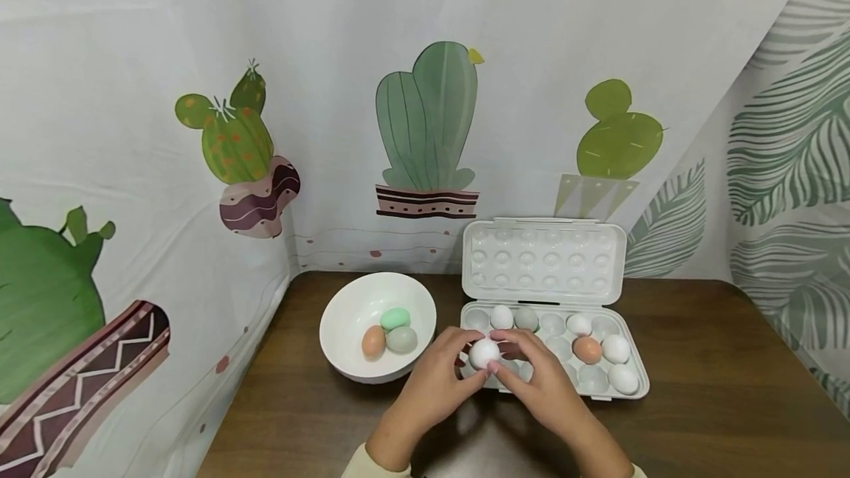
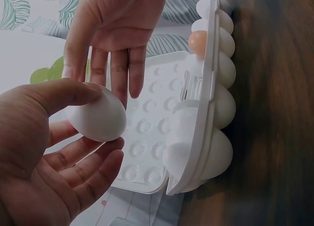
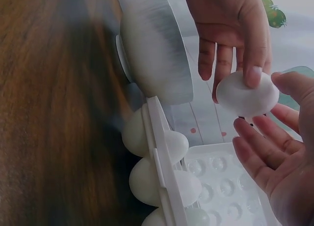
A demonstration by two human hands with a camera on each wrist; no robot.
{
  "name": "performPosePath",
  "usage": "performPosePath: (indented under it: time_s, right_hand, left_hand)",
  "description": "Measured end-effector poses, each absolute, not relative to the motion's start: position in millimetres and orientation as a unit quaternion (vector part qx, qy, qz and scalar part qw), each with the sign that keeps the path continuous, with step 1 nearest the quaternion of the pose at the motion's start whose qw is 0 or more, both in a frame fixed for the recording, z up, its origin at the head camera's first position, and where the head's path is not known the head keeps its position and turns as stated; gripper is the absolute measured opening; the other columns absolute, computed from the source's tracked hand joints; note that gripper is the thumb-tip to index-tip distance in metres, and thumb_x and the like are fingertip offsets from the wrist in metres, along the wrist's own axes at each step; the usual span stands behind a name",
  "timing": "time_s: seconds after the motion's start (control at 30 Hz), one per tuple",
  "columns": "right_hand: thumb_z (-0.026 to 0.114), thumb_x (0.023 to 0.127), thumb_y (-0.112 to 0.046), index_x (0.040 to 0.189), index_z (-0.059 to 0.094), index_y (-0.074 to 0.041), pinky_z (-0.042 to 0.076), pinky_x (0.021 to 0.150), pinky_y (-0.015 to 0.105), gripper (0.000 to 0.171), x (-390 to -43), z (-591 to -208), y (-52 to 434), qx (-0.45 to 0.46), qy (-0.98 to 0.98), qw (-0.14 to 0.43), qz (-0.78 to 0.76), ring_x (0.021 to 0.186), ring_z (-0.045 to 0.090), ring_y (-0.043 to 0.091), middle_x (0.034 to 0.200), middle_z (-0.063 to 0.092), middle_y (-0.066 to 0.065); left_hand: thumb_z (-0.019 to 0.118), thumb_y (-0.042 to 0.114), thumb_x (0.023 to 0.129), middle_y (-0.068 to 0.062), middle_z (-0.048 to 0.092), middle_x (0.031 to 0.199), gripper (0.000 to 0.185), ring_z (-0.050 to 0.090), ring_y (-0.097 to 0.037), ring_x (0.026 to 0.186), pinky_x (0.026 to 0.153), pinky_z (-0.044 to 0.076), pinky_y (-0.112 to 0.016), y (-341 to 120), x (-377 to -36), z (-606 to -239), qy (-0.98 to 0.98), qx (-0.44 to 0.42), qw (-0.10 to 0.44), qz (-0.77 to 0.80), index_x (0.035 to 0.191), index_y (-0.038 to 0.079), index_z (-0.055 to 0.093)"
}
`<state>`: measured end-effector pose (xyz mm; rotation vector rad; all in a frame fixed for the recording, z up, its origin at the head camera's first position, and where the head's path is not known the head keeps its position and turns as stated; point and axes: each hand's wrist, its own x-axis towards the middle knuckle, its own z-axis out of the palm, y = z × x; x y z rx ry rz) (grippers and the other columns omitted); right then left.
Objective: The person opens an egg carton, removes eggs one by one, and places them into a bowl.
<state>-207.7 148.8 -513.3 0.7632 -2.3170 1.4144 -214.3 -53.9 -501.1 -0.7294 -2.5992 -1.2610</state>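
Note:
Over the near left corner of the open egg carton [image 1: 637,378], a white egg [image 1: 484,353] is held between both hands. My left hand [image 1: 438,375] pinches it from the left; in the left wrist view its thumb [image 2: 73,92] lies over the egg and its fingers sit beneath. From the right, my right hand [image 1: 546,386] holds the same egg, its thumb at the shell's edge in the right wrist view. Several white eggs, a grey egg [image 1: 527,319] and a brown egg [image 1: 587,350] sit in the carton's cups. The hands hide part of its near left cups.
Left of the carton stands a white bowl [image 1: 339,349] with a brown egg [image 1: 374,342], a green egg [image 1: 395,318] and a greyish egg [image 1: 401,340]. The carton's lid [image 1: 544,257] stands raised at the back, before a cactus-print cloth [image 1: 531,35]. Everything rests on a brown wooden table [image 1: 717,389].

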Motion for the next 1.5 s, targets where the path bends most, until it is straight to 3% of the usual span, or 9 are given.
performPosePath:
  time_s: [0.3,0.7,0.93,1.23,1.5]
  right_hand:
    - [0.075,0.088,-0.005,0.131,0.062,-0.019,0.058,0.086,0.032,0.046,-212.7,-513.4,152.8,0.264,-0.811,0.189,0.487,0.106,0.066,0.02,0.121,0.065,-0.005]
    - [0.076,0.086,-0.001,0.128,0.064,-0.009,0.057,0.087,0.028,0.044,-217.6,-520.7,157.1,0.247,-0.824,0.205,0.466,0.108,0.062,0.013,0.123,0.064,-0.001]
    - [0.077,0.085,-0.004,0.128,0.064,-0.01,0.058,0.086,0.034,0.045,-220.7,-530.1,158.5,0.218,-0.848,0.207,0.436,0.108,0.063,0.02,0.124,0.063,0.001]
    - [0.077,0.085,-0.006,0.133,0.062,-0.008,0.057,0.088,0.038,0.05,-224.8,-542.5,160.0,0.198,-0.861,0.197,0.425,0.116,0.06,0.019,0.129,0.062,0.004]
    - [0.078,0.084,-0.008,0.137,0.06,-0.007,0.055,0.094,0.034,0.056,-224.8,-545.5,159.9,0.179,-0.875,0.186,0.41,0.122,0.059,0.022,0.134,0.06,0.006]
  left_hand:
    - [0.079,0.018,0.085,0.0,0.062,0.115,0.046,0.061,-0.011,0.093,0.081,0.057,-0.025,-62.2,-217.9,-498.2,-0.869,-0.23,0.1,-0.427,0.127,0.012,0.063]
    - [0.079,0.017,0.085,0.001,0.059,0.114,0.044,0.061,-0.015,0.095,0.08,0.057,-0.028,-78.5,-224.9,-494.4,-0.872,-0.179,0.112,-0.442,0.125,0.016,0.061]
    - [0.078,0.018,0.086,0.0,0.063,0.116,0.046,0.063,-0.013,0.101,0.079,0.058,-0.03,-90.4,-227.8,-491.2,-0.876,-0.155,0.122,-0.441,0.128,0.014,0.061]
    - [0.078,0.017,0.086,-0.002,0.064,0.118,0.046,0.064,-0.016,0.105,0.082,0.057,-0.032,-105.5,-231.0,-489.6,-0.88,-0.127,0.126,-0.439,0.129,0.014,0.061]
    - [0.077,0.018,0.086,-0.003,0.065,0.116,0.05,0.064,-0.015,0.098,0.079,0.056,-0.032,-117.4,-234.6,-488.3,-0.897,-0.115,0.13,-0.407,0.134,0.018,0.062]
